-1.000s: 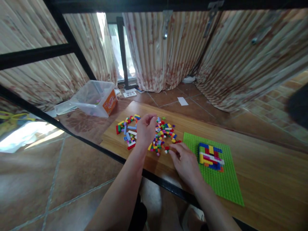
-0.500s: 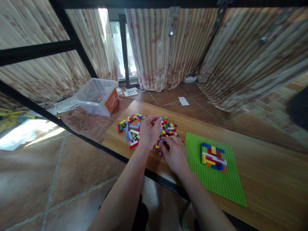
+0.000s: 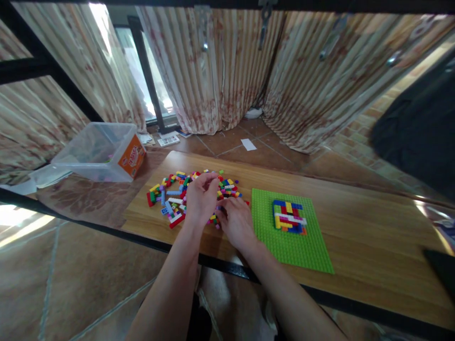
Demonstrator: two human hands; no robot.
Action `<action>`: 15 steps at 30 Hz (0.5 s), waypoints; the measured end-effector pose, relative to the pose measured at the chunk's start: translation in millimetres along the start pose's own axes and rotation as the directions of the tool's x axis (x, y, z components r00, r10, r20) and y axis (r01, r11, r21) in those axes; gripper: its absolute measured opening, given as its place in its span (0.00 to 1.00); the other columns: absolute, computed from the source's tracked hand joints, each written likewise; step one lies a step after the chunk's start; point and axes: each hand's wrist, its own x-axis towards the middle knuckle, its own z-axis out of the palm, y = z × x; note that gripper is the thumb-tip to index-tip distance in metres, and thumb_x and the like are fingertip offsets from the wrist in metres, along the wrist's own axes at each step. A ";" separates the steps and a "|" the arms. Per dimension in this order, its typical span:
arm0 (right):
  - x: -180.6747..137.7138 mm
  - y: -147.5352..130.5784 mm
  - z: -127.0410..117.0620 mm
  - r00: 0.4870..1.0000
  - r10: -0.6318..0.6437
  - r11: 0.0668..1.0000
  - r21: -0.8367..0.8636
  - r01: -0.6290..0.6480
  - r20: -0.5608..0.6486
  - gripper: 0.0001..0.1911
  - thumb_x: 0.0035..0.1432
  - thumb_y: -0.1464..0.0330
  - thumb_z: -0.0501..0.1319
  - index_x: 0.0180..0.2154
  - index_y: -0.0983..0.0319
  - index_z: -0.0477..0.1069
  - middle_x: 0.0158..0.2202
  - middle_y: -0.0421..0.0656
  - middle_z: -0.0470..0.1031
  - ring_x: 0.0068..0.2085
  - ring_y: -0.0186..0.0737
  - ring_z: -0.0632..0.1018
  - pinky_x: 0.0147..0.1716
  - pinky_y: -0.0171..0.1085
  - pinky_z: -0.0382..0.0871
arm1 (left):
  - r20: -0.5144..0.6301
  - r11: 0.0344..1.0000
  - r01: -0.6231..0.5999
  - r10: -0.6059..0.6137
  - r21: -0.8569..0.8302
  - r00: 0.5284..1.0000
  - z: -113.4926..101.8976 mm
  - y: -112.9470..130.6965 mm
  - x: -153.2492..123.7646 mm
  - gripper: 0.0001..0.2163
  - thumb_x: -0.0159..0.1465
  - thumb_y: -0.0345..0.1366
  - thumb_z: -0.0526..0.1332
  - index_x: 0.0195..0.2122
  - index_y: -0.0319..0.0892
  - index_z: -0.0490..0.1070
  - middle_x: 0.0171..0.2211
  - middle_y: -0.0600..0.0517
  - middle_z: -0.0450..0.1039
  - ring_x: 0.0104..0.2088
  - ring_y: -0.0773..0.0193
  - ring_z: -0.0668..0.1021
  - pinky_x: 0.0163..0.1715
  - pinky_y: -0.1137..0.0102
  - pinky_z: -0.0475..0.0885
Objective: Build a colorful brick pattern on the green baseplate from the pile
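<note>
A pile of loose, many-coloured toy building bricks [image 3: 174, 201] lies on the wooden table. Over the middle of it is my left hand [image 3: 202, 194], its thumb and fingers brought together in a pinch. Anything between those fingertips is too small to make out. At the pile's near right side my right hand [image 3: 235, 219] has its fingers curled down among the bricks, and what they grip is hidden. To the right lies a green studded baseplate [image 3: 295, 255]. A flat, roughly square build of blue, red, yellow, white and orange bricks [image 3: 288, 217] sits on it.
A clear plastic bin [image 3: 95, 161] with an orange label stands on a rug beyond the table's left end. Black metal bars [image 3: 227, 270] run along the table's [image 3: 369, 237] front edge and overhead. Striped curtains [image 3: 227, 71] hang behind, and papers lie on the floor.
My view has turned to the right, so the table and bin appear further left. Both hands stay over the brick pile with much the same finger positions.
</note>
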 end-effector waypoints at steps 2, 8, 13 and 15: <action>0.9 -1.2 -0.1 1.000 0.006 1.000 -0.007 -0.006 0.002 0.08 0.62 0.69 0.59 0.40 0.61 0.76 0.38 0.46 0.78 0.43 0.48 0.73 0.44 0.44 0.66 | 0.013 1.000 -0.002 0.002 -0.003 1.000 0.6 -1.4 -0.1 0.07 0.59 0.33 0.62 0.36 0.40 0.77 0.30 0.52 0.78 0.29 0.65 0.77 0.32 0.72 0.72; -0.7 0.6 -9.2 0.997 0.009 0.989 0.150 0.002 -0.078 0.12 0.63 0.74 0.53 0.42 0.62 0.75 0.41 0.48 0.79 0.44 0.46 0.75 0.46 0.44 0.68 | 0.021 1.000 0.004 -0.004 0.017 1.000 3.0 -0.2 -0.1 0.07 0.59 0.32 0.62 0.37 0.38 0.77 0.31 0.51 0.78 0.30 0.65 0.77 0.32 0.73 0.72; -3.8 16.6 -27.5 0.968 0.170 0.880 0.470 -0.065 -0.183 0.12 0.62 0.70 0.55 0.43 0.60 0.77 0.42 0.46 0.79 0.43 0.41 0.79 0.45 0.41 0.71 | 0.088 0.994 -0.024 0.015 0.105 0.996 9.1 0.8 -5.7 0.07 0.61 0.31 0.60 0.37 0.38 0.77 0.31 0.51 0.78 0.30 0.66 0.77 0.32 0.73 0.71; -5.9 27.4 -36.3 0.942 0.285 0.788 0.603 -0.126 -0.176 0.11 0.60 0.66 0.58 0.41 0.59 0.78 0.41 0.45 0.80 0.41 0.42 0.80 0.43 0.42 0.73 | 0.131 0.987 -0.063 0.044 0.145 0.990 13.9 0.3 -10.5 0.07 0.62 0.30 0.60 0.37 0.38 0.77 0.32 0.51 0.79 0.32 0.65 0.78 0.34 0.73 0.71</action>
